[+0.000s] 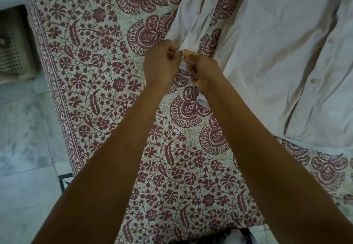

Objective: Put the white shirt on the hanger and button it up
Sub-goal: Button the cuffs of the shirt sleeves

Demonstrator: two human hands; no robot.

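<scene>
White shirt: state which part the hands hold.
Both the left hand and right hand grip the white shirt at the cuff end of one sleeve.

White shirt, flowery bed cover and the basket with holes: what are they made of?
White shirt: likely thin woven cotton with a matte finish; it creases and bunches in soft folds. Flowery bed cover: probably printed cotton, matte, lying flat with a maroon pattern. Basket: looks like pale moulded plastic, stiff, with regular rows of small holes.
</scene>
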